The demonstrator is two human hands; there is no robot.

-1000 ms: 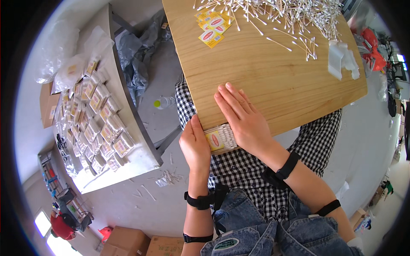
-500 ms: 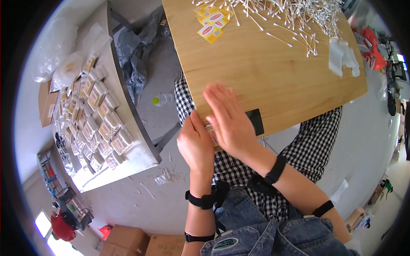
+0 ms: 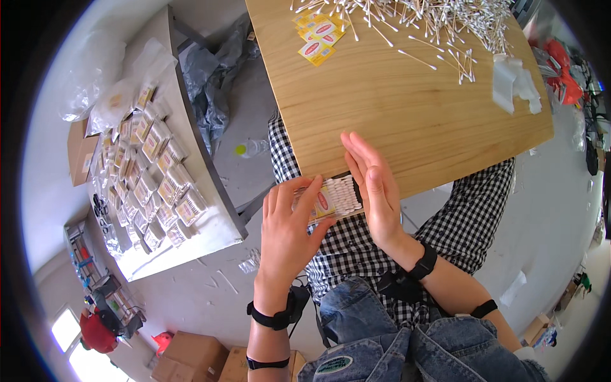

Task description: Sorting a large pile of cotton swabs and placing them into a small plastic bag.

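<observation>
At the table's near left corner lies a pack of cotton swabs [image 3: 344, 194], its white tips showing in rows at the right end and a yellow label card [image 3: 323, 201] over its left part. My left hand [image 3: 285, 219] grips the pack from the left, fingers on the far side and thumb on the near side. Flat and on edge, my right hand [image 3: 378, 200] stands beside the swab tips with its fingers stretched out; whether it touches them I cannot tell. Part of a dark pad shows between pack and right hand.
Loose cotton swabs [image 3: 439, 25] are heaped at the table's far side, near several yellow cards [image 3: 318, 46]. Clear plastic bags [image 3: 506, 88] lie at the right edge. A side table [image 3: 207, 239] on the left bears many filled swab packs [image 3: 145, 184]. A bottle [image 3: 253, 148] lies on the floor.
My left hand has opened from a closed grip upright at the corner to spread over the pack. My right hand has moved right and turned on edge, uncovering the swab tips.
</observation>
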